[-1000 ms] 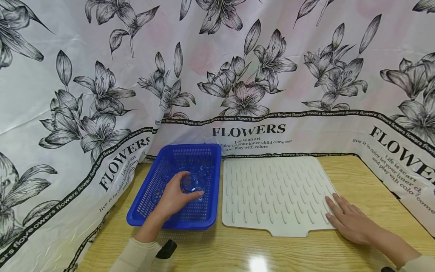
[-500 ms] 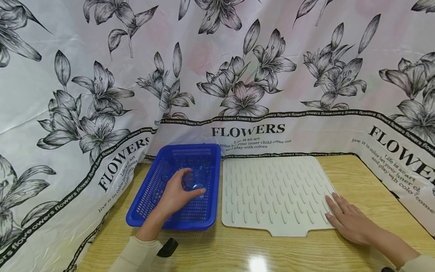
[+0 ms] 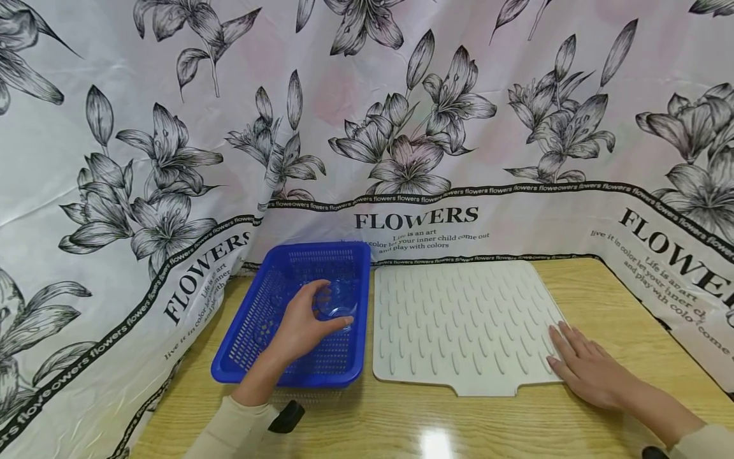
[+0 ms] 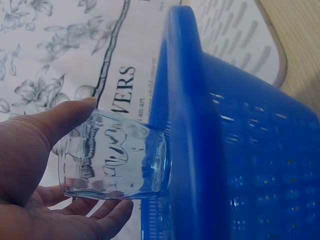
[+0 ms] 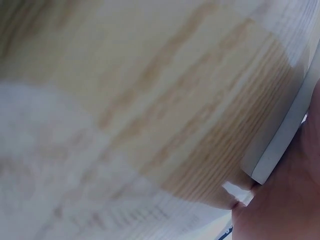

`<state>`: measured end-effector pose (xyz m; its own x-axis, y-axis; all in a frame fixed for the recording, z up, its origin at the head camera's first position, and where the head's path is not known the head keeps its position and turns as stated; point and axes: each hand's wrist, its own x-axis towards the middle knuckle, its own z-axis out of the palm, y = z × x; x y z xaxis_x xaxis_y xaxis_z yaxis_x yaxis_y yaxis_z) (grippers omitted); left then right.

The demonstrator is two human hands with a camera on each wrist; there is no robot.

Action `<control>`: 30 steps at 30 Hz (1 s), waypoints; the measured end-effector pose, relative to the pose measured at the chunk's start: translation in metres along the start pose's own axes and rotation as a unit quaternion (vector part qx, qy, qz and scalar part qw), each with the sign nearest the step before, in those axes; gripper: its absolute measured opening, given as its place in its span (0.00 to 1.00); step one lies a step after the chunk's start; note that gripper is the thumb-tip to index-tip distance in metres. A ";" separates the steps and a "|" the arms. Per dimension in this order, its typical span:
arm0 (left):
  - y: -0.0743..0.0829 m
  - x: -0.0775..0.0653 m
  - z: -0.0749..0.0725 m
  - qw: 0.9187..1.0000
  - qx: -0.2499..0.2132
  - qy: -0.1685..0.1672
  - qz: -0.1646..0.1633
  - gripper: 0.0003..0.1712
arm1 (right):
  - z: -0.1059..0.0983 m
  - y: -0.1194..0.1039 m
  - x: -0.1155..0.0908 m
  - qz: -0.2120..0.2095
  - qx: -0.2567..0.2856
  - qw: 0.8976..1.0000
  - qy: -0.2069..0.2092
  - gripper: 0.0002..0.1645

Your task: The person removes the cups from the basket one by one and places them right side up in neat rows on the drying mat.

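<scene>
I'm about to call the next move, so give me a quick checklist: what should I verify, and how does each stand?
1. Left hand holds the glass: ok, thumb one side, fingers opposite.
2. Glass clear of the basket rim: cannot tell, the gap is unclear.
3. Glass over the mat: not ok, head view shows it within the basket's outline.
4. Mat flat on the table: ok.
5. Right hand at the mat's edge: ok.

Head view, floral cloth (image 3: pixel 367 115): bold "FLOWERS" near centre, toward 3 o'clock; beneath, "Life is an art", "your inner child come out", "and play with colors". "FLOWERS" again, 8–9 o'clock; "FLOWE" at far 3 o'clock, cut by frame edge. Black band (image 3: pixel 395 199): "flowers", repeated. Left wrist view: "WERS", sideways, 10 o'clock.
</scene>
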<state>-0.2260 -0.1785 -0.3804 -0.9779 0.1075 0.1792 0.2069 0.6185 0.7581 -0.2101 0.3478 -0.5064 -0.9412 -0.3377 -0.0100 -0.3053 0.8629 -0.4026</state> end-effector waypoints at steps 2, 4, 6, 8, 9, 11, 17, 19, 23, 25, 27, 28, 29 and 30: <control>0.002 0.001 0.001 1.000 0.004 0.000 0.007 0.49 | 0.000 0.000 0.000 0.000 -0.002 1.000 0.002 0.43; 0.005 0.002 0.002 1.000 0.011 0.001 0.012 0.49 | 0.000 -0.001 0.001 0.000 -0.005 1.000 0.003 0.43; 0.007 0.002 0.002 1.000 0.018 0.003 0.016 0.48 | 0.000 -0.001 0.001 0.001 -0.005 1.000 0.003 0.44; 0.008 0.001 0.002 1.000 0.022 0.006 0.015 0.48 | 0.001 0.000 0.001 0.001 -0.006 1.000 0.003 0.44; 0.009 0.001 0.002 1.000 0.024 0.007 0.015 0.47 | 0.001 0.000 0.001 0.001 -0.006 1.000 0.003 0.44; 0.010 0.001 0.002 1.000 0.023 0.006 0.013 0.47 | 0.001 0.000 0.001 0.002 -0.007 1.000 0.002 0.45; 0.013 0.004 0.000 1.000 0.009 0.007 0.014 0.48 | 0.002 0.003 0.002 0.005 -0.006 1.000 0.000 0.45; 0.015 0.005 -0.001 1.000 0.007 0.007 0.016 0.48 | 0.002 0.003 0.002 0.007 -0.005 1.000 -0.001 0.46; 0.017 0.006 -0.002 1.000 0.008 0.005 0.015 0.48 | 0.001 0.002 0.002 0.009 -0.002 1.000 -0.003 0.46; 0.018 0.007 -0.002 1.000 0.008 0.005 0.014 0.48 | 0.001 0.002 0.002 0.009 0.001 1.000 -0.004 0.46; 0.019 0.007 -0.001 1.000 0.007 0.006 0.015 0.48 | 0.001 0.002 0.002 0.008 0.003 1.000 -0.004 0.46; 0.019 0.007 -0.001 1.000 0.005 0.005 0.014 0.48 | 0.001 0.002 0.002 0.008 0.004 1.000 -0.005 0.46; 0.020 0.007 -0.001 1.000 0.004 0.005 0.015 0.49 | 0.001 0.002 0.002 0.008 0.004 1.000 -0.005 0.46; 0.020 0.008 -0.001 1.000 0.002 0.006 0.017 0.49 | 0.001 0.002 0.002 0.008 0.004 1.000 -0.005 0.45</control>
<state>-0.2292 -0.1658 -0.3631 -0.9697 0.1202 0.2128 0.2408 0.6177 0.7486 -0.2123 0.3482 -0.5079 -0.9447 -0.3268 -0.0259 -0.2882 0.8656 -0.4094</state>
